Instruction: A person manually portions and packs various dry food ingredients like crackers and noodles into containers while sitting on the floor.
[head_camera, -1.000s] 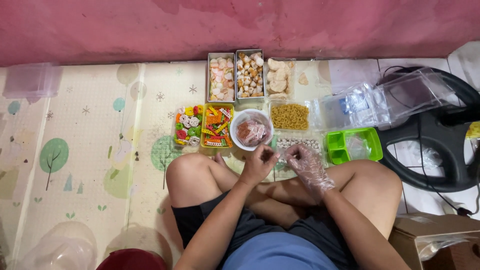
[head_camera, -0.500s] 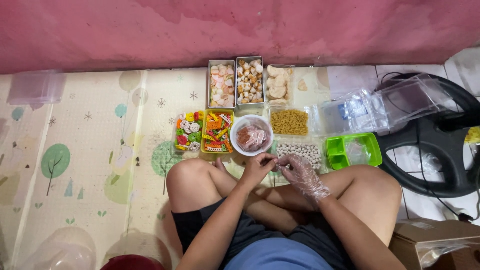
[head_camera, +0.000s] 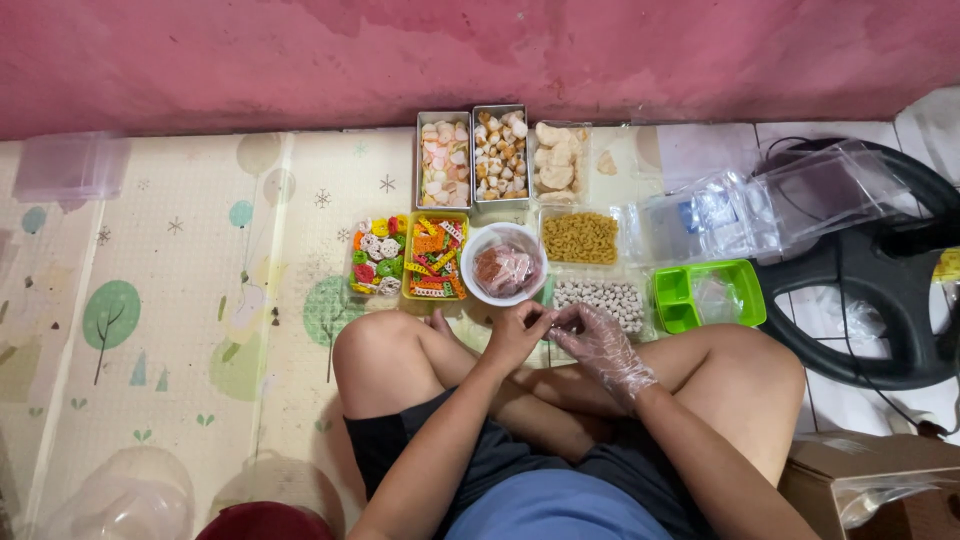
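Note:
I sit cross-legged on a patterned mat. My left hand (head_camera: 517, 334) and my right hand (head_camera: 596, 342), which wears a clear plastic glove, meet just above my shins, fingertips pinched together on something small and clear that I cannot make out. Right in front of them stands a white bowl (head_camera: 505, 266) of pinkish snacks. A clear tray of small pale balls (head_camera: 602, 298) lies just beyond my right hand.
Trays of snacks sit in rows ahead: colourful rings (head_camera: 376, 258), orange sticks (head_camera: 433, 255), yellow pasta (head_camera: 580, 238), pale crackers (head_camera: 497, 152). A green divided tray (head_camera: 708, 295), clear plastic packs (head_camera: 730, 215) and a black steering wheel (head_camera: 872, 280) lie right. A pink wall (head_camera: 480, 50) stands behind.
Both hands have stayed together over my legs with only small finger movements. The view has shifted slightly.

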